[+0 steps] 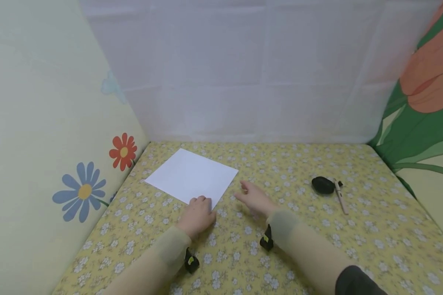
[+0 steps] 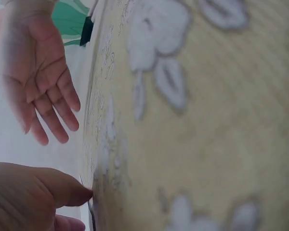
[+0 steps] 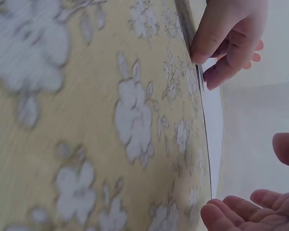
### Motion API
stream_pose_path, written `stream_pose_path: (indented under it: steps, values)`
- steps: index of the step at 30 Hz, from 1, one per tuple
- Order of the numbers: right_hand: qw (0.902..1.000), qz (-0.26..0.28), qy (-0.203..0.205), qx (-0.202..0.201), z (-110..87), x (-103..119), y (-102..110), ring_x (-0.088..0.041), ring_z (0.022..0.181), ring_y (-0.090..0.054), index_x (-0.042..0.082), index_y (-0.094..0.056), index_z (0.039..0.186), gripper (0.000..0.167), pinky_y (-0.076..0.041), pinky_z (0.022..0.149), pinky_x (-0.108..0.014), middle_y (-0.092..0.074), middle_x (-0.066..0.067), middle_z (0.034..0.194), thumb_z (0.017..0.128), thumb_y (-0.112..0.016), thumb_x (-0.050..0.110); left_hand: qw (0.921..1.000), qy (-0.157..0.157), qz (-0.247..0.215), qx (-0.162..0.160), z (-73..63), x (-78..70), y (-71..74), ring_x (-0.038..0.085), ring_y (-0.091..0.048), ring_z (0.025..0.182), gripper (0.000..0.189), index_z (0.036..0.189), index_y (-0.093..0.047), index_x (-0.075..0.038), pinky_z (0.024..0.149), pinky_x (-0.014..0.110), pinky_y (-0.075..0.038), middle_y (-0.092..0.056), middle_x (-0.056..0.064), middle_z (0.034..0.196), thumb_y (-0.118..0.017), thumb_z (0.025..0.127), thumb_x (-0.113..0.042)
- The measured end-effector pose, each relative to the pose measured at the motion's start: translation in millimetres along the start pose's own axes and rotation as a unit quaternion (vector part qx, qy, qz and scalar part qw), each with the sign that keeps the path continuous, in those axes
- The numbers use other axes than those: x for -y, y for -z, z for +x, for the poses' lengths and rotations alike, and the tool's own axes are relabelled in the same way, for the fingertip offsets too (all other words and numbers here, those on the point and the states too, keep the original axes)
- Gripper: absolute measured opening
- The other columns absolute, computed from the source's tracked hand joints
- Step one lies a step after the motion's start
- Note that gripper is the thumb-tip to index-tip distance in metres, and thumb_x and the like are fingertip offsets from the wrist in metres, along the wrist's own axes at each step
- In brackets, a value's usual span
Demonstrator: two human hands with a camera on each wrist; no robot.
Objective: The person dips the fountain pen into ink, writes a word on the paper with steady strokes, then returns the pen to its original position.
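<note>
A blank white sheet of paper [image 1: 192, 174] lies at an angle on the flowered tablecloth, left of centre. My left hand [image 1: 196, 217] is at its near corner, with fingertips over the paper. In the right wrist view the thumb and fingers of that left hand [image 3: 233, 41] pinch the paper's edge close to the cloth. My right hand [image 1: 256, 198] hovers just right of the sheet and holds nothing. From the left wrist, the right hand [image 2: 41, 79] shows its palm, fingers loosely extended.
Toward the right lie a black rounded object [image 1: 323, 185] and a slim beige pen [image 1: 341, 198] beside it. A white sheet hanging [image 1: 262, 73] closes off the back. Walls painted with flowers [image 1: 84, 191] stand at both sides of the yellow tablecloth [image 1: 299, 164].
</note>
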State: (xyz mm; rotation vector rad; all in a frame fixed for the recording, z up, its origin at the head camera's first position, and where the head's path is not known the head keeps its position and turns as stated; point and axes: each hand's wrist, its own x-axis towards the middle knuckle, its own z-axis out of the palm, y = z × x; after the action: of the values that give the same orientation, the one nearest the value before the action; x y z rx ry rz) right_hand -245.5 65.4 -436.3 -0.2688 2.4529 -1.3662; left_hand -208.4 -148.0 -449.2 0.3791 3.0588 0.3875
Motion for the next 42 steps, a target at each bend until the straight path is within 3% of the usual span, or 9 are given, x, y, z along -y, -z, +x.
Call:
stream_pose_path:
  steps: [5, 11, 16, 19, 25, 31, 34, 38, 42]
  values:
    - [0.9994, 0.033, -0.009, 0.009, 7.1, 5.7, -8.7, -0.036, 0.135, -0.037, 0.008, -0.027, 0.151, 0.067, -0.033, 0.109, -0.052, -0.035, -0.017, 0.15, 0.097, -0.056, 0.035, 0.9999, -0.004, 0.016, -0.002, 3.2, -3.2, -1.4, 0.023, -0.044, 0.07, 0.015, 0.081, -0.063, -0.006, 0.062, 0.038, -0.043, -0.052, 0.006, 0.078, -0.055, 0.09, -0.014]
    - [0.997, 0.075, -0.002, 0.019, 10.7, 6.8, -19.2, -0.036, 0.137, -0.034, 0.009, -0.024, 0.153, 0.067, -0.03, 0.11, -0.052, -0.032, -0.018, 0.152, 0.098, -0.056, 0.031, 0.9988, -0.002, 0.048, -0.004, 5.5, -9.1, -1.6, 0.024, -0.05, 0.068, 0.015, 0.08, -0.064, -0.002, 0.06, 0.039, -0.05, -0.052, 0.009, 0.075, -0.058, 0.09, -0.011]
    - [0.9979, 0.065, -0.005, 0.003, 15.1, 6.9, -25.3, -0.035, 0.135, -0.037, 0.006, -0.027, 0.151, 0.066, -0.031, 0.111, -0.05, -0.037, -0.019, 0.149, 0.098, -0.056, 0.032, 0.9993, 0.01, 0.035, 0.011, 6.3, -10.2, -1.9, 0.022, -0.053, 0.06, 0.017, 0.073, -0.063, -0.002, 0.056, 0.037, -0.053, -0.052, 0.008, 0.069, -0.059, 0.088, -0.008]
    - [0.995, 0.096, -0.026, -0.004, 17.1, 7.7, -29.2, -0.034, 0.135, -0.037, 0.006, -0.027, 0.151, 0.065, -0.03, 0.111, -0.049, -0.037, -0.018, 0.149, 0.098, -0.056, 0.031, 0.9996, 0.012, 0.024, 0.007, 5.5, -10.2, -1.1, 0.02, -0.052, 0.056, 0.018, 0.07, -0.062, -0.004, 0.054, 0.036, -0.052, -0.052, 0.006, 0.066, -0.059, 0.087, -0.007]
    - [0.967, 0.239, -0.075, -0.048, 21.3, 9.8, -37.1, -0.036, 0.133, -0.039, 0.002, -0.023, 0.151, 0.065, -0.035, 0.109, -0.046, -0.034, -0.021, 0.15, 0.098, -0.054, 0.02, 0.9988, -0.023, 0.041, -0.011, 4.5, -13.7, -2.3, 0.018, -0.052, 0.056, 0.016, 0.072, -0.061, -0.005, 0.055, 0.034, -0.052, -0.052, 0.004, 0.065, -0.06, 0.088, -0.008]
    - [0.9348, 0.329, -0.092, -0.097, 27.3, 6.7, -43.7, -0.034, 0.117, -0.052, 0.002, -0.015, 0.153, 0.069, -0.052, 0.09, -0.037, -0.028, -0.025, 0.151, 0.094, -0.051, 0.0, 0.996, -0.074, 0.044, -0.022, 2.4, -27.5, -6.7, 0.017, -0.053, 0.054, 0.021, 0.071, -0.063, -0.004, 0.051, 0.031, -0.051, -0.053, 0.004, 0.062, -0.057, 0.091, -0.009]
    - [0.9308, 0.334, -0.085, -0.121, 28.7, 3.6, -46.3, -0.032, 0.111, -0.054, 0.002, -0.016, 0.153, 0.075, -0.054, 0.076, -0.031, -0.028, -0.025, 0.151, 0.087, -0.048, -0.012, 0.9949, -0.092, 0.033, -0.024, 1.5, -35.0, -6.5, 0.014, -0.053, 0.053, 0.024, 0.071, -0.063, -0.006, 0.05, 0.03, -0.05, -0.053, 0.002, 0.062, -0.056, 0.093, -0.012]
    - [0.9297, 0.324, -0.086, -0.152, 29.0, -0.3, -47.8, -0.029, 0.104, -0.053, 0.004, -0.023, 0.152, 0.079, -0.049, 0.063, -0.026, -0.032, -0.023, 0.149, 0.079, -0.044, -0.018, 0.9947, -0.102, -0.01, -0.008, 1.2, -40.3, -4.0, 0.013, -0.053, 0.056, 0.032, 0.071, -0.063, -0.013, 0.055, 0.03, -0.049, -0.056, -0.002, 0.064, -0.052, 0.098, -0.025]
    - [0.9303, 0.316, -0.081, -0.169, 31.1, -3.9, -47.5, -0.028, 0.099, -0.054, 0.002, -0.027, 0.15, 0.078, -0.05, 0.062, -0.025, -0.041, -0.022, 0.141, 0.078, -0.045, -0.019, 0.9956, -0.093, -0.003, -0.014, 3.2, -31.4, 1.2, 0.024, -0.065, 0.089, 0.034, 0.103, -0.07, -0.008, 0.08, 0.039, -0.053, -0.069, 0.008, 0.097, -0.051, 0.099, -0.036]
